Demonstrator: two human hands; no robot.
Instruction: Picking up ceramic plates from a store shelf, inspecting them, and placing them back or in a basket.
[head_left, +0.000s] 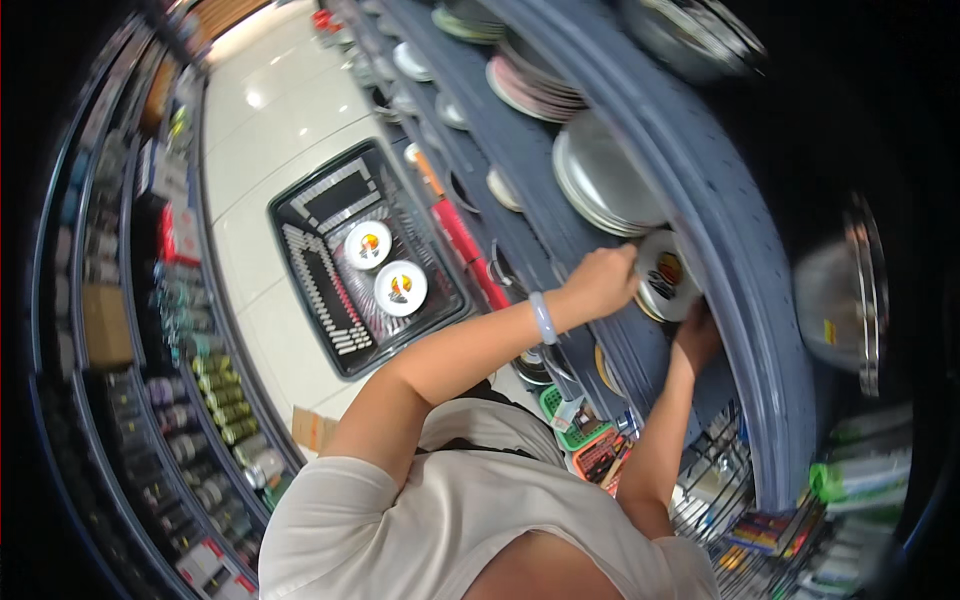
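A white plate with an orange, yellow and black picture (667, 279) lies at the top of a small stack on a grey metal shelf. My left hand (604, 283), with a pale bangle (543, 318) on its wrist, has its fingers curled at the plate's left rim. My right hand (697, 334) reaches in at the lower right rim; shadow and the shelf above hide much of its fingers. Behind them stands a stack of larger white plates (607, 176). To my left, a dark shopping basket (341, 367) holds two round white pieces with similar pictures, one farther (368, 245) and one nearer (400, 288).
The edge of an upper shelf (675, 172) runs close over my hands. Pink-rimmed plates (532, 86) are stacked farther along. Glass jars (217, 401) line the opposite shelves across the tiled floor (251, 180). Green and orange baskets (577, 424) sit low near my body.
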